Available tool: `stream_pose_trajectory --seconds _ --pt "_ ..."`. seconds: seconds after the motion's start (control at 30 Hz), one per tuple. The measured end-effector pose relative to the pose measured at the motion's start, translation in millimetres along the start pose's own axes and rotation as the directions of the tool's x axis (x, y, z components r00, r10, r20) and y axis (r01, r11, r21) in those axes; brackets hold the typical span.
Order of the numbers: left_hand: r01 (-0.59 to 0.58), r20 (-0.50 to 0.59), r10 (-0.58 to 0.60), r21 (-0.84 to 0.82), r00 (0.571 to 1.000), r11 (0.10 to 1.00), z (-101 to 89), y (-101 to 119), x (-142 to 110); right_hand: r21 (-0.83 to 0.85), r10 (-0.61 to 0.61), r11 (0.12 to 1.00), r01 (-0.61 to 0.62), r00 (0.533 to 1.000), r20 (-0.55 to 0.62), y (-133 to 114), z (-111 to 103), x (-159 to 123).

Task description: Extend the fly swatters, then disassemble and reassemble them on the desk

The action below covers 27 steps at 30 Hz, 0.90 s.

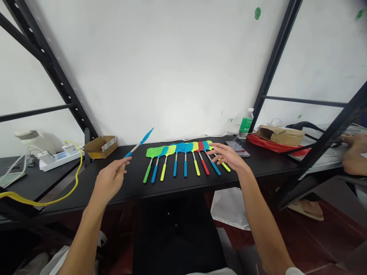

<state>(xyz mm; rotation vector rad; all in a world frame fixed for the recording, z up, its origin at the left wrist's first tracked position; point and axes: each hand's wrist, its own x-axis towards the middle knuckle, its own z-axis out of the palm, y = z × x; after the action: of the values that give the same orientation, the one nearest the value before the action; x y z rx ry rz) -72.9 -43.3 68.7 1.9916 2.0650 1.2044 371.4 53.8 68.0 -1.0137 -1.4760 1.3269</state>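
My left hand (111, 179) pinches the handle of a blue plastic fly swatter (139, 143), which is tilted up in the air to the left of the row. Several fly swatters lie side by side on the black table (129, 187), heads to the back and handles toward me, in green, blue, yellow and red. A red fly swatter (203, 166) lies near the right end. My right hand (226, 156) hovers open, fingers spread, over the right end of the row, nearest a yellow fly swatter (224, 165).
A phone (237, 148) and a water bottle (246, 124) stand behind my right hand. A cardboard box (100, 147), power strip (60, 159) and yellow cable (77, 168) lie left. Farther right are a cardboard package (281, 135) on red plastic (275, 146), a co-worker's hand (354, 152) and a black metal shelf frame (323, 149).
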Motion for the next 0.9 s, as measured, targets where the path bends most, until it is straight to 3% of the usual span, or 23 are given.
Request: stream_pose_trajectory --seconds 0.13,0.3,0.43,0.53,0.7,0.9 --pt "0.047 0.042 -0.061 0.282 0.997 0.958 18.9 -8.0 -1.3 -0.076 0.043 0.996 -0.050 0.995 -0.095 4.7 -1.1 5.0" --pt "0.014 0.171 -0.104 0.460 0.980 0.888 38.8 7.2 -7.9 -0.293 0.033 0.952 -0.092 0.979 -0.200 25.8 -11.1 19.4" --pt "-0.034 0.255 -0.111 0.503 0.961 0.864 50.6 15.9 -11.5 -0.643 -0.080 0.757 -0.120 0.959 -0.273 46.6 -21.3 30.7" --pt "-0.056 0.300 -0.111 0.499 0.948 0.865 56.1 18.4 -13.1 -0.768 -0.099 0.614 -0.180 0.948 -0.302 55.7 -20.4 34.6" --pt "-0.069 0.322 -0.111 0.498 0.940 0.864 58.7 19.4 -14.8 -0.874 -0.117 0.459 -0.159 0.964 -0.237 60.8 -5.6 37.0" --pt "-0.060 0.297 -0.085 0.447 0.951 0.892 58.9 19.1 -15.1 -0.916 -0.139 0.400 -0.038 0.985 -0.102 59.4 27.9 36.8"
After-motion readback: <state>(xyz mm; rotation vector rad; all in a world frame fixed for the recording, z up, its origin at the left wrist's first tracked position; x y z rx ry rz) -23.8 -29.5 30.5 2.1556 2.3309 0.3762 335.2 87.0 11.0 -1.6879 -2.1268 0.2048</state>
